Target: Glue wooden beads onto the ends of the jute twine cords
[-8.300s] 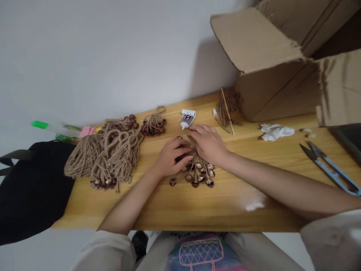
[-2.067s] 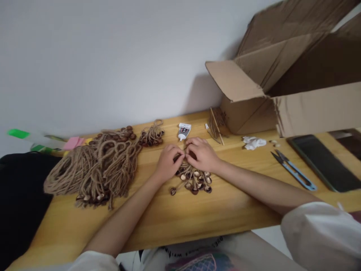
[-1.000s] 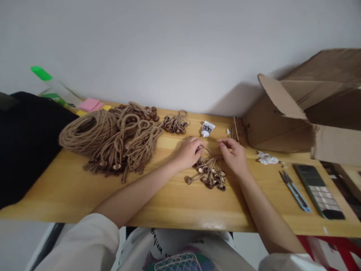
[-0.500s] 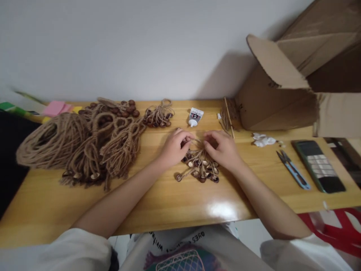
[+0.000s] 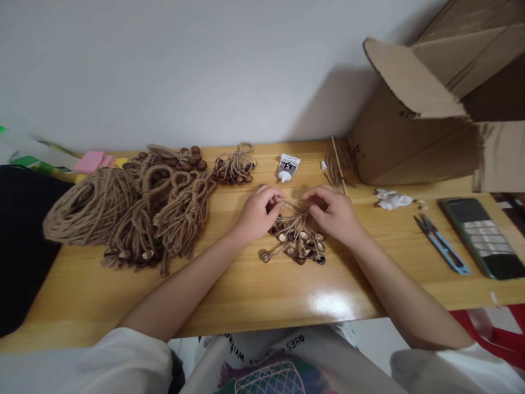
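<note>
A bundle of brown half nut shells [image 5: 301,251] tied on thin twine [image 5: 294,221] lies on the table in front of me. My left hand [image 5: 262,210] is closed, fingertips pinching the upper left side of the twine. Opposite it, my right hand [image 5: 334,213] curls its fingers and thumb round the twine's upper right end. The shells fan out below both hands, one of them set apart at the left. Exactly how the twine runs between my fingertips is partly hidden.
Coiled jute rope [image 5: 92,208] and knotted rope bunches [image 5: 180,213] lie left. Behind are another shell bundle [image 5: 234,167] and a glue tube [image 5: 287,167]. To the right are a stick [image 5: 338,164], crumpled tissue [image 5: 392,199], blue thread snips [image 5: 445,249], a phone [image 5: 482,238] and a cardboard box [image 5: 406,148].
The whole view has shifted slightly, so things sit a little further right. Both hands stay at the twine with almost the same pose.
</note>
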Available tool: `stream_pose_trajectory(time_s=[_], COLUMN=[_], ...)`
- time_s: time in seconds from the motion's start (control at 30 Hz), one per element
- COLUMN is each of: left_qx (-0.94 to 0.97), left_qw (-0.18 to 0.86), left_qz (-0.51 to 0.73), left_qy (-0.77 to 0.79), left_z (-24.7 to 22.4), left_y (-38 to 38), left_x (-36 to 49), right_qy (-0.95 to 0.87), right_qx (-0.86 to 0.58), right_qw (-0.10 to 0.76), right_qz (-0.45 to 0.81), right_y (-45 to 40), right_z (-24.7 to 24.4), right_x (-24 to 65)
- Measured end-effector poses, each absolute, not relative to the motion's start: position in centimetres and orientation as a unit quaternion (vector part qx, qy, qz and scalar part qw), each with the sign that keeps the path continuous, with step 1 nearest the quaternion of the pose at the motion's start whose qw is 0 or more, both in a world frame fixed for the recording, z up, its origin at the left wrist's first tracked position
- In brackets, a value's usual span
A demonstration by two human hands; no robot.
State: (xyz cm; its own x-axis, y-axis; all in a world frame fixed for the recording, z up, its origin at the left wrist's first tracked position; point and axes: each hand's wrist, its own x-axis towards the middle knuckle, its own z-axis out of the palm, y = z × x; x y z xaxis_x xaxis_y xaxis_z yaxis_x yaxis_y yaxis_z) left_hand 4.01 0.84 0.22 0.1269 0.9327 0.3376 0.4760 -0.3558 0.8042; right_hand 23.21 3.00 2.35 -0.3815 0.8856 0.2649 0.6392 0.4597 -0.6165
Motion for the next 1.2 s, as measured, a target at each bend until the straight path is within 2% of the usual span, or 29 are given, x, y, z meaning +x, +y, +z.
stream_pose_trajectory(time_s=[0.27,0.73,1.0,1.2], left_qx=[0.651,0.531,0.537,0.58], left_qw=[0.319,0.464,0.459,0.412], left_qz=[0.465,0.521,0.529,0.492], left_qy=[0.507,0.481,0.471,0.502], left_z=[0.0,0.4,0.5,0.5], left_y=[0.8,0.9,0.9,0.6], left_x=[4.1,4.0,3.9,4.1], right_qy=[-0.838,-0.836,-0.759,-0.754], right_qx=[-0.455,-0.427,-0.466,-0.477], right_qw=[0.239,0.253,0.333,0.336], right_qz=[0.18,0.232,0.31,0.302], right_y=[2.9,2.6,2.4,2.2], right_z=[2.3,2.6,3.3,2.7], right_x=[23.4,22.9,22.8,22.8])
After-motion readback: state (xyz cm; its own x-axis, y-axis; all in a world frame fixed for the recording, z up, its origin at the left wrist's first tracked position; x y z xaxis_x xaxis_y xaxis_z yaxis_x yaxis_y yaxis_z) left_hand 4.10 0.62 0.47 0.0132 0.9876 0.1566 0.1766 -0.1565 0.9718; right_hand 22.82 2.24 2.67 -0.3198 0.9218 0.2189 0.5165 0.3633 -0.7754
